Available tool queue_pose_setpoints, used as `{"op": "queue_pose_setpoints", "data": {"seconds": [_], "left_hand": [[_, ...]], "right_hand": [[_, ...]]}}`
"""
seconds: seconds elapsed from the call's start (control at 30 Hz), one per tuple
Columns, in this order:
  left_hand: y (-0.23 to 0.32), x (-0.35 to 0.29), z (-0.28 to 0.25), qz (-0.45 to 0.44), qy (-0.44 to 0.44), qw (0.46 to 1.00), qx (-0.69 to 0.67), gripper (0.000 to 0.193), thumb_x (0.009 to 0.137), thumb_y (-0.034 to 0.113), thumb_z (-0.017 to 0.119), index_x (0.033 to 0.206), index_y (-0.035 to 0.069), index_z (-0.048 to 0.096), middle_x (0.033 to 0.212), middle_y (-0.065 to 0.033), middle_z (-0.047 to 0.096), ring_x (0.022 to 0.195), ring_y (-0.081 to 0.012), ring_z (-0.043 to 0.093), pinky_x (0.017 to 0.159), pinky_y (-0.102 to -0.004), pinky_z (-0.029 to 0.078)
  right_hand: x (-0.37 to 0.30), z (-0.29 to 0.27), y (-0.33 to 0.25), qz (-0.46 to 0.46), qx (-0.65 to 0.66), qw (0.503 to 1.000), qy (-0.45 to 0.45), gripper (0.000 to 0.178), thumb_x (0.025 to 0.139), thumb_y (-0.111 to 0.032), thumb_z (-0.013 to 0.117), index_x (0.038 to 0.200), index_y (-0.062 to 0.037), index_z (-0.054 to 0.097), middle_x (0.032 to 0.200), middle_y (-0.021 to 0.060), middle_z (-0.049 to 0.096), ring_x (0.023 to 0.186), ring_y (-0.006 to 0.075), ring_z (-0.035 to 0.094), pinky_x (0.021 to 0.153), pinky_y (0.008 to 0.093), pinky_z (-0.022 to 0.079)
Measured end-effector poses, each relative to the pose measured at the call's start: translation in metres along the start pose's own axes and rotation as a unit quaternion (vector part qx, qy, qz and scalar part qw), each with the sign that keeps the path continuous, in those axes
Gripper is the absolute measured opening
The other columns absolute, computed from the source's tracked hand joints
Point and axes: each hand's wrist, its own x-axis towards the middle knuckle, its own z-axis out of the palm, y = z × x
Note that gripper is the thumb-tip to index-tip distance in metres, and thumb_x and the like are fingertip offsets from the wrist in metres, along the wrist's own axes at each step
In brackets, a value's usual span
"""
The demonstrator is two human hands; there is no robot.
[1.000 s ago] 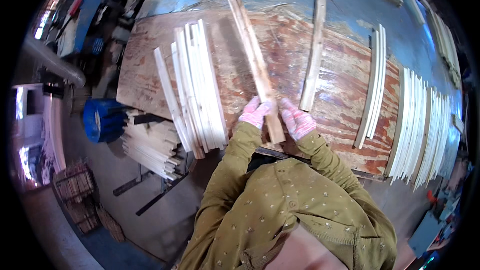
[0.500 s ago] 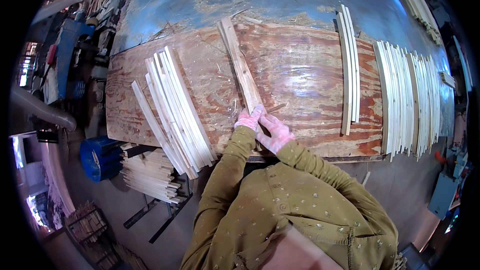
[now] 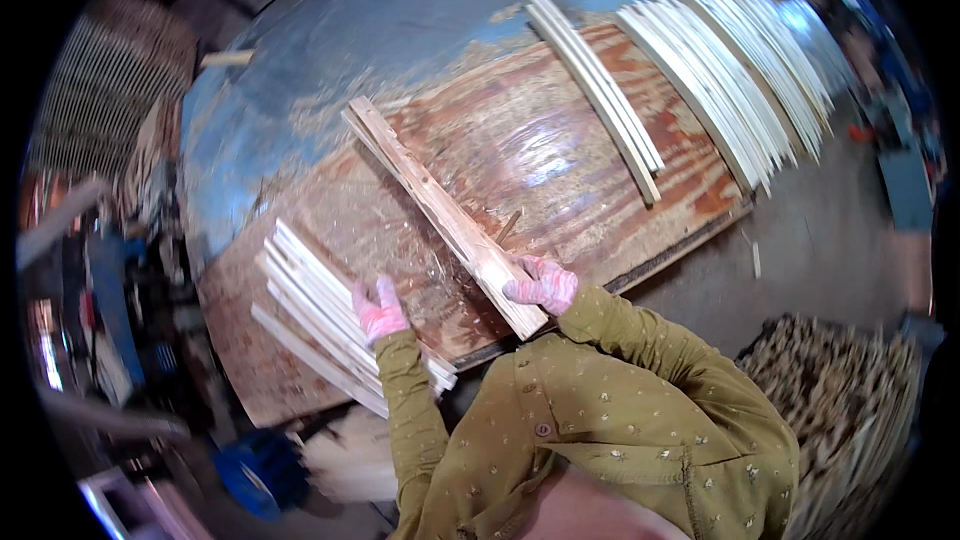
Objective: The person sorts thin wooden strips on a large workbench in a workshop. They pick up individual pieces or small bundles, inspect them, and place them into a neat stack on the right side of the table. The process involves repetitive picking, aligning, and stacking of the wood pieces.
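Observation:
A long, rough-edged wooden board [image 3: 432, 202] lies slantwise across the worn plywood sheet [image 3: 480, 130], its near end close to my body. My right hand [image 3: 545, 285], in a pink-and-white glove, is closed around that near end, thumb on top. Farther left, my left hand [image 3: 380, 312], in a matching glove, is at the right edge of a fanned group of pale wooden strips [image 3: 325, 290]. Its thumb and fingers stand apart with nothing between them. Whether it touches the strips I cannot tell.
Two or three strips [image 3: 600, 95] lie together beyond the board, with a large row of strips [image 3: 700, 80] to their right. A blue drum [image 3: 262, 472] stands below the table's left corner. At lower right is a big stack of wood pieces [image 3: 835, 400].
My view has turned, so the table appears tilted. My left hand has left the board and moved left to the pale strips. My right hand now grips the board's near end.

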Motion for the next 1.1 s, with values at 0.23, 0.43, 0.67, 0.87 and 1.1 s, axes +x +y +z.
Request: {"op": "queue_pose_setpoints", "data": {"seconds": [0.23, 0.43, 0.67, 0.87, 1.1], "left_hand": [[0.037, -0.012, 0.017, 0.216, -0.163, 0.95, 0.154, 0.065, 0.084, 0.026, 0.069, 0.134, -0.006, 0.044, 0.133, -0.0265, 0.047, 0.125, -0.0397, 0.045, 0.105, -0.045, 0.037], [0.028, -0.056, 0.037, 0.247, -0.363, 0.897, -0.044, 0.06, 0.089, 0.018, 0.066, 0.138, -0.002, 0.038, 0.135, -0.0235, 0.047, 0.123, -0.0336, 0.049, 0.104, -0.0412, 0.041], [0.049, -0.074, 0.066, 0.247, -0.461, 0.852, -0.014, 0.059, 0.092, 0.023, 0.062, 0.142, 0.003, 0.037, 0.137, -0.02, 0.048, 0.124, -0.0314, 0.048, 0.104, -0.0375, 0.04], [0.063, -0.098, 0.082, 0.23, -0.465, 0.854, -0.048, 0.057, 0.093, 0.015, 0.061, 0.143, 0.002, 0.035, 0.132, -0.0163, 0.051, 0.115, -0.0262, 0.052, 0.087, -0.0331, 0.051], [0.059, -0.114, -0.108, 0.013, -0.223, 0.962, -0.156, 0.049, 0.093, 0.032, 0.057, 0.129, 0.0, 0.048, 0.124, -0.0211, 0.055, 0.105, -0.0289, 0.059, 0.09, -0.038, 0.051]], "right_hand": [[-0.112, 0.034, -0.009, -0.252, 0.076, 0.927, 0.268, 0.066, 0.079, -0.027, 0.078, 0.131, 0.0014, 0.048, 0.115, 0.0063, 0.062, 0.101, 0.0141, 0.057, 0.091, 0.0302, 0.045], [-0.269, 0.041, 0.042, -0.42, 0.013, 0.627, 0.657, 0.06, 0.088, -0.026, 0.066, 0.133, 0.0035, 0.04, 0.117, 0.015, 0.059, 0.105, 0.0192, 0.057, 0.094, 0.0315, 0.045], [-0.52, 0.121, 0.022, -0.274, 0.111, 0.242, 0.924, 0.061, 0.083, -0.021, 0.072, 0.128, 0.008, 0.042, 0.111, 0.0242, 0.061, 0.098, 0.0315, 0.063, 0.083, 0.0388, 0.057], [-0.592, 0.046, 0.102, -0.484, 0.295, 0.356, 0.743, 0.022, 0.091, -0.02, 0.06, 0.1, -0.0054, 0.046, 0.086, 0.011, 0.056, 0.074, 0.0247, 0.056, 0.066, 0.0356, 0.048], [-0.253, 0.029, 0.176, -0.154, 0.317, 0.878, 0.325, 0.005, 0.094, -0.013, 0.056, 0.09, -0.0133, 0.052, 0.073, -0.001, 0.051, 0.061, 0.0103, 0.047, 0.053, 0.0268, 0.041]]}}
